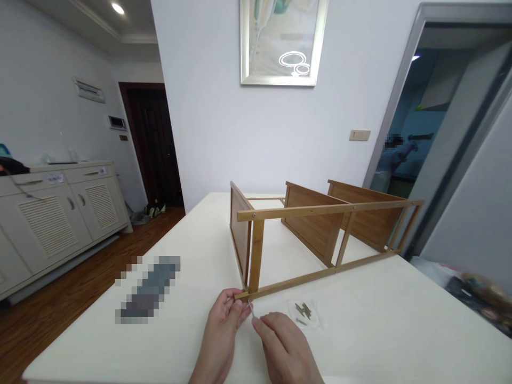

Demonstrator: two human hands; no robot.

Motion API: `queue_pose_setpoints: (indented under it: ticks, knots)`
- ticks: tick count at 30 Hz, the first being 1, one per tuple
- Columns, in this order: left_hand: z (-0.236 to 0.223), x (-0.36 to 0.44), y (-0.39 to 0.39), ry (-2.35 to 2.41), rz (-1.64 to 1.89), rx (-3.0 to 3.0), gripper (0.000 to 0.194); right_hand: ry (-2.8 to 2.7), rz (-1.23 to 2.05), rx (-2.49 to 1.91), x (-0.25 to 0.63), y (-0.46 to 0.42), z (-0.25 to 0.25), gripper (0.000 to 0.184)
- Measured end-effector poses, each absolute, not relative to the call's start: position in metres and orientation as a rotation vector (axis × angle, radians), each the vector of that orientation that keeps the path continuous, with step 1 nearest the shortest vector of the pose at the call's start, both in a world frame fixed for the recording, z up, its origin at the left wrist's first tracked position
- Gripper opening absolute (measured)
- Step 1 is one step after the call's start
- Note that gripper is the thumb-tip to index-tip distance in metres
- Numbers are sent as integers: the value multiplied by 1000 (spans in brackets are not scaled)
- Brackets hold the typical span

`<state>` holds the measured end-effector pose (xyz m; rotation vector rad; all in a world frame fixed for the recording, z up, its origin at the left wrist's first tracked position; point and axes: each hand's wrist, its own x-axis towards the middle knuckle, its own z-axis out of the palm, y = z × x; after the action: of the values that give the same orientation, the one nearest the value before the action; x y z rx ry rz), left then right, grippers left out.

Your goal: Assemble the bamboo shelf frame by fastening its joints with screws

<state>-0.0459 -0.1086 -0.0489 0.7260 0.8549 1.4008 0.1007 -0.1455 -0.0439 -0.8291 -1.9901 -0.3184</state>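
Observation:
A wooden shelf rack (294,278) lies on its side on the white table, its shelf panels standing upright. My left hand (224,316) is closed around the end of the rack's lower near rail, at its left corner. In my right hand (282,341) is a thin metal hex key (251,308), pinched between thumb and fingers. The key's tip meets the rail close to my left fingers; whether it sits in a screw head is too small to tell. Just right of my right hand, several brass-coloured screws (304,310) lie on a clear plastic bag (318,316).
A pixelated dark object (149,292) lies on the left of the white table (176,346). The rack's far end reaches toward the doorway, where a person (394,160) stands in the other room. Bags and other items (476,298) lie beyond the table's right edge.

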Motion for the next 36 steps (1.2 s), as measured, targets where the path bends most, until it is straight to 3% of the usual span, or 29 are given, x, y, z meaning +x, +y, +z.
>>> queue_pose_setpoints:
  ticks: [12, 20, 23, 29, 36]
  knots:
    - [-49, -46, -108, 867, 1396, 745, 40, -2015, -418, -825, 100, -144, -46, 35]
    - [-53, -47, -107, 873, 1400, 737, 42, -1990, -453, -933, 95, -143, -49, 10]
    - [-53, -47, -107, 872, 1395, 751, 42, -1984, -470, -974, 94, -143, -49, 11]
    - [-51, -48, -107, 856, 1399, 761, 39, -2018, -298, -1041, 92, -144, -48, 19]
    - [-52, -48, -108, 862, 1395, 749, 41, -2001, -174, -1025, 97, -144, -50, 11]
